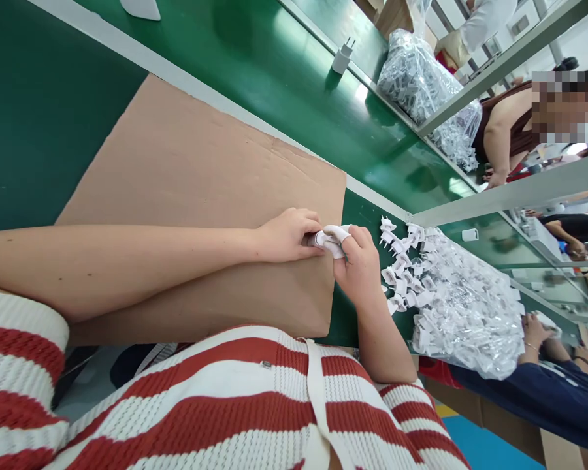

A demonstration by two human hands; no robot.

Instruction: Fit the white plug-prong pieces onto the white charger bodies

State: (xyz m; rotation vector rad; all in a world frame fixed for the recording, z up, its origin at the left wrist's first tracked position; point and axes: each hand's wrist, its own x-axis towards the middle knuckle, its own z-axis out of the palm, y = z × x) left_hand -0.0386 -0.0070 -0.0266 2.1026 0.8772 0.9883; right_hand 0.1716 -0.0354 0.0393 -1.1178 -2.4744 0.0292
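Observation:
Over the right end of the cardboard sheet, both my hands meet around a small white plastic piece (317, 240). My left hand (290, 235) is closed on one end of it, with thumb and fingers pinching. White finger covers sit on the thumb and forefinger of my right hand (360, 262), which is closed and pressed against the other end. Most of the piece is hidden by my fingers, so its exact kind does not show. Just right of my right hand lie loose white plug parts (402, 264), some with pins showing.
A clear bag of white plug parts (470, 303) lies at the right. The cardboard sheet (200, 170) covers part of the green table. Beyond a pale rail, a white charger (343, 57) stands on a green belt (294, 78). Metal posts (509, 189) and co-workers are at the right.

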